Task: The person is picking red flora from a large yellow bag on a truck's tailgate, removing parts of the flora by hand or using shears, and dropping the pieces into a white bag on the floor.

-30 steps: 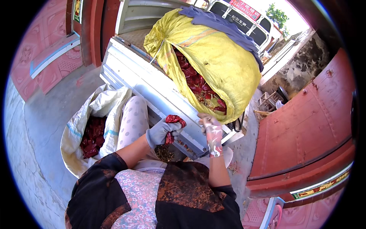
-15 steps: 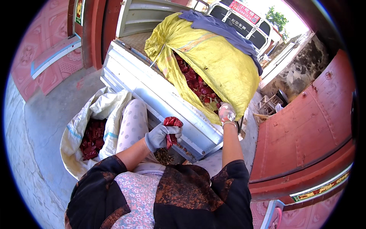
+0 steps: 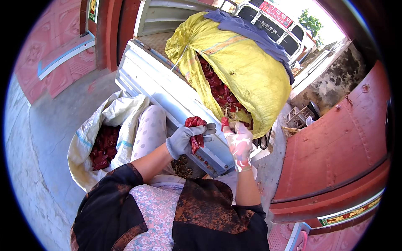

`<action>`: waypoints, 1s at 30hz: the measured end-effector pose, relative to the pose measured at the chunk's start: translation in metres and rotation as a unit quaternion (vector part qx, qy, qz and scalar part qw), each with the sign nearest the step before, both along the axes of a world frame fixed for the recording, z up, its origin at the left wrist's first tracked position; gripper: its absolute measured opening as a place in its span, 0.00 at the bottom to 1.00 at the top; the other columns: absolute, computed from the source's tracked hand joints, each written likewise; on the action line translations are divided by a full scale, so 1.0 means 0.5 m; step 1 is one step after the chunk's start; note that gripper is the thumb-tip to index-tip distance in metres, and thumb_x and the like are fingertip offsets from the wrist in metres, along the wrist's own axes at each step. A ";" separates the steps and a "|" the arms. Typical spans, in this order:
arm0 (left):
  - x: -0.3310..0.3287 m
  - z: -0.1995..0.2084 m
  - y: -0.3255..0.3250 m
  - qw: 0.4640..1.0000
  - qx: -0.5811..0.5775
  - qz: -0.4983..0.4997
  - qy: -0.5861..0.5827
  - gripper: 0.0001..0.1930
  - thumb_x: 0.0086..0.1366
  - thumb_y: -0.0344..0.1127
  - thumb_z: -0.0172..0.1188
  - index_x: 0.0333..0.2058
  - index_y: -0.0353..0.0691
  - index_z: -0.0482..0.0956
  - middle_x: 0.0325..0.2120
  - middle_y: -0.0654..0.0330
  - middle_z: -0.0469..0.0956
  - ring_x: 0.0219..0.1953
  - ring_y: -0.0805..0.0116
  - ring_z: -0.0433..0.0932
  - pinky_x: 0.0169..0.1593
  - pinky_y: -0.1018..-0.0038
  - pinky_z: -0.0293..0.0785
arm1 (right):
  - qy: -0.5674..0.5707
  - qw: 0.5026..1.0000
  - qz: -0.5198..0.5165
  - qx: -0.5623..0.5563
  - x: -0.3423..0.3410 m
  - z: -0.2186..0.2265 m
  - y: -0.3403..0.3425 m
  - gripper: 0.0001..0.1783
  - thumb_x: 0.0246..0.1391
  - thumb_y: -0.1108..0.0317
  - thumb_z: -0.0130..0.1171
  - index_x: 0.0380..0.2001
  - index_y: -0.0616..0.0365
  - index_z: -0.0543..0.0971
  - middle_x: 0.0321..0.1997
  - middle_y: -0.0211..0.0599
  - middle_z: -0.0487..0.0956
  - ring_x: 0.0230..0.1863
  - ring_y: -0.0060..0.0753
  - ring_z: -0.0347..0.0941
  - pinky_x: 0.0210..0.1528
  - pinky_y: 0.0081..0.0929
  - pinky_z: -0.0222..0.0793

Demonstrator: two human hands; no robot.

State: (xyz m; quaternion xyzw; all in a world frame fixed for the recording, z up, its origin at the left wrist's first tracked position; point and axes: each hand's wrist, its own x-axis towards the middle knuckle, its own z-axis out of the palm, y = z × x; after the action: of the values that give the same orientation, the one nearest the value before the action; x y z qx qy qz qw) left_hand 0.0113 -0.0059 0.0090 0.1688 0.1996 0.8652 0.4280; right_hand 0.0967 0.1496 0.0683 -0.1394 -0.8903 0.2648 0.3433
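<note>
— Pink patterned wall panels [image 3: 44, 42] on the left, a red metal door [image 3: 335, 138] on the right, grey concrete floor [image 3: 54, 125] between. What stands in the middle?

— One white truck bed side [image 3: 163, 90], with a big yellow sack [image 3: 255, 75] lying over it. Its front gapes in a long slit, and dried red peppers [image 3: 220, 90] show inside. Blue-grey cloth [image 3: 251, 31] drapes across the top

— And the hands?

— Apart from each other, though near, both gloved. The left hand [image 3: 182, 140], in grey, is closed round a bunch of wrinkled red peppers [image 3: 194, 123], a couple of fingers stretched out straight past it toward the right

— What about the other?

— The right hand [image 3: 239, 140], in a pale glove with red patches, is just in front of the slit's lower end. Thumb and fingers pinch a single red pepper [image 3: 225, 122], a pale stem pointing up. Where exactly each fingertip presses, I cannot tell

— Anything beside the person?

— To the left, against the spotted trousers [image 3: 148, 125], a white sack [image 3: 79, 150] stands open on the floor, more dark red peppers [image 3: 104, 146] lying down inside it
</note>
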 end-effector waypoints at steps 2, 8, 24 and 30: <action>0.002 -0.008 0.010 1.000 -0.001 -0.018 0.026 0.12 0.62 0.29 0.55 0.44 0.34 0.72 0.40 0.55 0.77 0.42 0.64 0.78 0.43 0.69 0.76 | -0.011 0.997 0.004 0.074 0.011 -0.001 -0.051 0.09 0.41 0.65 0.66 0.23 0.58 0.78 0.20 0.39 0.76 0.23 0.42 0.74 0.27 0.33 0.68; 0.012 0.004 0.013 0.999 0.030 -0.026 0.025 0.07 0.59 0.24 0.55 0.38 0.34 0.74 0.34 0.57 0.78 0.36 0.67 0.79 0.43 0.70 0.77 | -0.104 0.981 0.038 0.159 0.017 -0.008 -0.100 0.10 0.44 0.61 0.62 0.25 0.55 0.77 0.24 0.41 0.77 0.27 0.46 0.75 0.30 0.40 0.70; 0.007 0.004 -0.015 0.996 -0.007 -0.079 0.044 0.09 0.57 0.27 0.58 0.38 0.41 0.72 0.26 0.66 0.71 0.25 0.75 0.69 0.35 0.72 0.71 | 0.049 0.966 0.241 -0.074 0.007 0.007 -0.066 0.08 0.48 0.81 0.59 0.34 0.65 0.80 0.34 0.39 0.80 0.32 0.24 0.75 0.33 0.20 0.70; 0.004 -0.036 -0.011 0.989 -0.022 -0.141 0.047 0.04 0.59 0.29 0.57 0.32 0.43 0.71 0.18 0.71 0.63 0.19 0.80 0.61 0.28 0.77 0.63 | 0.036 0.979 0.202 -0.009 0.015 -0.021 -0.071 0.06 0.47 0.75 0.62 0.31 0.63 0.79 0.29 0.40 0.80 0.29 0.26 0.76 0.32 0.21 0.70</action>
State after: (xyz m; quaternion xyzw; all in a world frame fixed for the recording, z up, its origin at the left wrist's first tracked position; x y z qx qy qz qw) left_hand 0.0132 -0.0113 -0.0089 0.2264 0.2123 0.7828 0.5394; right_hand 0.1041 0.1143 0.0579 0.0495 -0.8848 0.3416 0.3130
